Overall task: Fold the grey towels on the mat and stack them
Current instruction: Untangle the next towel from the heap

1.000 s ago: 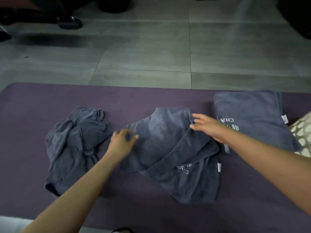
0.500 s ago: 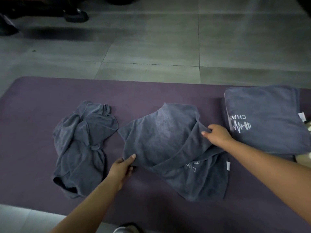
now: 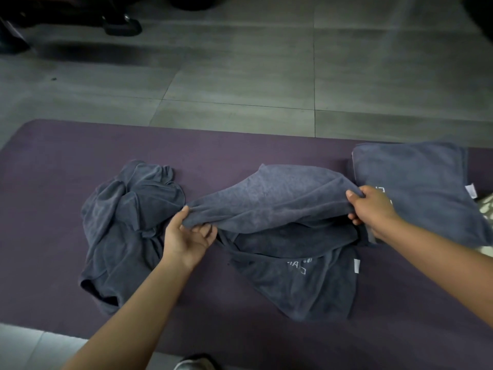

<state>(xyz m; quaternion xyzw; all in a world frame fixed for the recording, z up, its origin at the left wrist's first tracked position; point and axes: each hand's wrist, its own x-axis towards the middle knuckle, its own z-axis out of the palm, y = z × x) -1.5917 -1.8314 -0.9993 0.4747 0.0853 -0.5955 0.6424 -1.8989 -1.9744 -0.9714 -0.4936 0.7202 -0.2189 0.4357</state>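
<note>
Your left hand (image 3: 186,233) and right hand (image 3: 372,206) each pinch an end of the middle grey towel (image 3: 269,204), lifted mid-mat (image 3: 53,166) between the crumpled towel (image 3: 125,222) and the folded towel (image 3: 416,182)

A floor of large grey tiles (image 3: 240,62) with thin dark seams stretches beyond the far side. At the far left stand dark objects, among them a black rounded foot or shoe (image 3: 122,25) casting a long shadow. A pale patterned cloth (image 3: 486,209) peeks in at the right edge. At the near edge, a grey rounded object (image 3: 196,364) shows partly.
</note>
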